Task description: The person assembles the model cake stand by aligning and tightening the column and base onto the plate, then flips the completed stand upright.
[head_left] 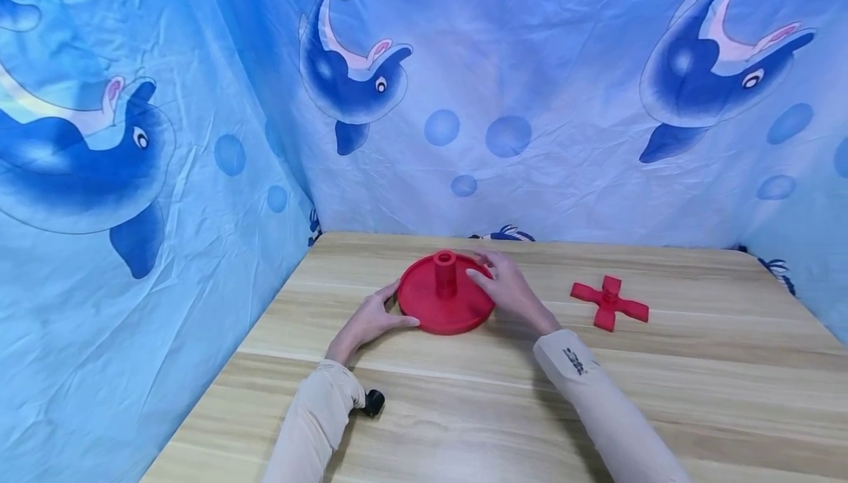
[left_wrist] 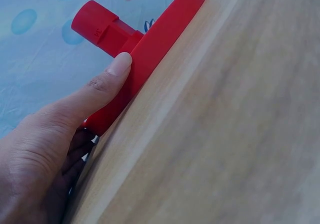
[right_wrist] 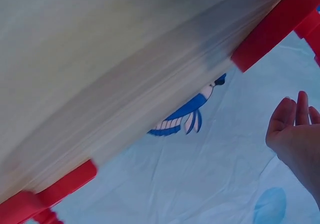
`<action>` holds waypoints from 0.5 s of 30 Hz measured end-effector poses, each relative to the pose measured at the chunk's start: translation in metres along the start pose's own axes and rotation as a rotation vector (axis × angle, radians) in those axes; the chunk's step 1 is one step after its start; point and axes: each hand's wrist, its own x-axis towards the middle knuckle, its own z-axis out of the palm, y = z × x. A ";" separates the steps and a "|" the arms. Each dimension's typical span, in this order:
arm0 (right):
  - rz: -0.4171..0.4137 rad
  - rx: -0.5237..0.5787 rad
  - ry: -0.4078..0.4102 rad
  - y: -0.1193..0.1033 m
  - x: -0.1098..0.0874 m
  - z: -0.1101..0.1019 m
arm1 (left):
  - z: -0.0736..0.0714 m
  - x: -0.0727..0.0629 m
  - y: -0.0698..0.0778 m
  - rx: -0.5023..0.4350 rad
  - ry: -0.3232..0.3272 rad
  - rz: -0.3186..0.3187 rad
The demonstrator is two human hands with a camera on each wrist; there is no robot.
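Note:
A round red base (head_left: 422,305) with a low rim lies flat on the wooden table. From its middle stands a hollow red post (head_left: 445,280), marked with small raised characters in the left wrist view. My left hand (head_left: 369,322) grips the base's near left edge, the thumb (left_wrist: 120,64) on the rim and the other fingers round the outer side, partly hidden. Over the base's right side hovers my right hand (head_left: 511,290). Its fingers are loosely bent, with a gap between them and the base in the right wrist view.
To the right lies a red cross-shaped piece (head_left: 608,304) with a short raised hub. The wooden table (head_left: 464,409) meets a blue dolphin-print cloth (head_left: 563,196) at the back and left. A small black object (head_left: 374,403) sits at the left sleeve cuff.

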 end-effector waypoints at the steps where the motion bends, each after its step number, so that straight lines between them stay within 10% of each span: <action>1: -0.003 -0.002 -0.001 0.002 -0.002 -0.004 | 0.000 0.000 -0.001 0.000 0.002 0.001; 15: -0.024 -0.068 0.038 0.034 -0.031 -0.053 | 0.001 0.003 -0.005 0.016 0.003 0.013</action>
